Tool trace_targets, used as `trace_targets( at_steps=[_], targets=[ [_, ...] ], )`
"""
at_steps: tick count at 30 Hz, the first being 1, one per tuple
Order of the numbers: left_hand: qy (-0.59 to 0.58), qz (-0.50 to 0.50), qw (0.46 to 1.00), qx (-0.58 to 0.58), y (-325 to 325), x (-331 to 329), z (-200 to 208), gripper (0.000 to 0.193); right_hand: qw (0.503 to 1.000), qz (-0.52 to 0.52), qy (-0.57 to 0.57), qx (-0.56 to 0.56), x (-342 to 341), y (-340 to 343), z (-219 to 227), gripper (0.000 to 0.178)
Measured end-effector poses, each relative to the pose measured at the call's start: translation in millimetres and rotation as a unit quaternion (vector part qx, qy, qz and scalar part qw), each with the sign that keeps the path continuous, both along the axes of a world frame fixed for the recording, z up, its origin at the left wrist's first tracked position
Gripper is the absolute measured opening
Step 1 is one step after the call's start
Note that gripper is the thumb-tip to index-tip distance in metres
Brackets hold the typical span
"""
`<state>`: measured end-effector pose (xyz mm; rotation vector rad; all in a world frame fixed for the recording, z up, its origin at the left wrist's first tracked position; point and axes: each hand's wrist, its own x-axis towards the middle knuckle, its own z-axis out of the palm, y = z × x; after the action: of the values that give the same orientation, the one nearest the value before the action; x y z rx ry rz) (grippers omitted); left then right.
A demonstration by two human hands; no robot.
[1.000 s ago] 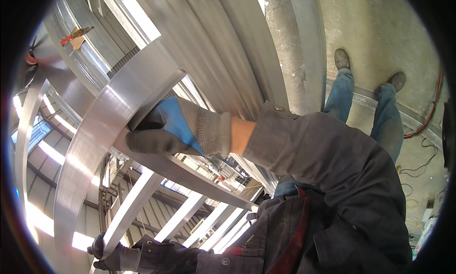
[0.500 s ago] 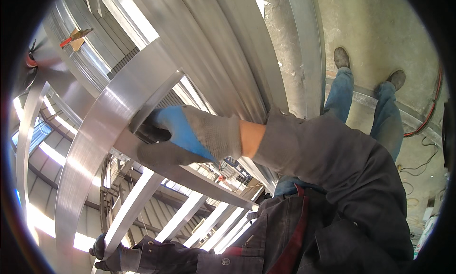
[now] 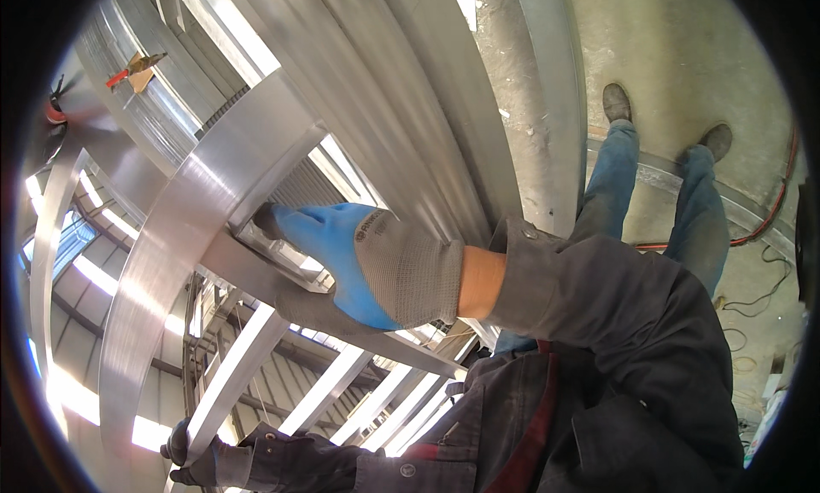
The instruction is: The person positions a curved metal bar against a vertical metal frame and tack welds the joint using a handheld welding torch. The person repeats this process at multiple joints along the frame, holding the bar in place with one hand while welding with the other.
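My right hand (image 3: 367,262), in a blue and grey glove, reaches in from the right. Its dark fingertips touch the joint where a curved metal bar (image 3: 401,349) meets a broad, brushed metal band (image 3: 162,237). The thumb lies lower, along the bar, apart from the fingers. Shiny metal shows in the gap between them, but I see nothing plainly gripped. At the lower left, my gloved left hand (image 3: 195,460) closes around the lower end of a bright metal slat (image 3: 235,373). Part of that hand is in shade at the picture's dark rim.
Wide ribbed metal panels (image 3: 384,83) run beside my right hand. More slats (image 3: 329,389) stand below the bar. A red-handled tool (image 3: 128,70) lies on metal at the upper left. On the concrete floor (image 3: 675,40) are my shoes and a red and black cable (image 3: 781,190).
My right hand has shifted right and its fingers have straightened. A narrow metal strip seen along its fingertips earlier no longer shows there. The left hand has stayed put.
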<state>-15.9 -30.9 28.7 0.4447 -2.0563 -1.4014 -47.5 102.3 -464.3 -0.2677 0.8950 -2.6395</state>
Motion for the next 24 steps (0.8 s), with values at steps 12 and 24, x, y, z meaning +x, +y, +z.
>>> trace_targets(
  at_steps=[12, 24],
  targets=[
    [0.108, 0.037, 0.991, -0.063, 0.9, 6.5, -65.0, 0.052, 0.990, 0.059, -0.007, 0.127, -1.5, 48.3, 12.1, 0.070],
    [0.167, 0.131, 0.975, -0.063, 31.7, -6.7, -107.7, 0.062, 0.979, 0.169, -0.114, 0.023, -32.7, 27.5, 28.8, 0.065]
  ],
)
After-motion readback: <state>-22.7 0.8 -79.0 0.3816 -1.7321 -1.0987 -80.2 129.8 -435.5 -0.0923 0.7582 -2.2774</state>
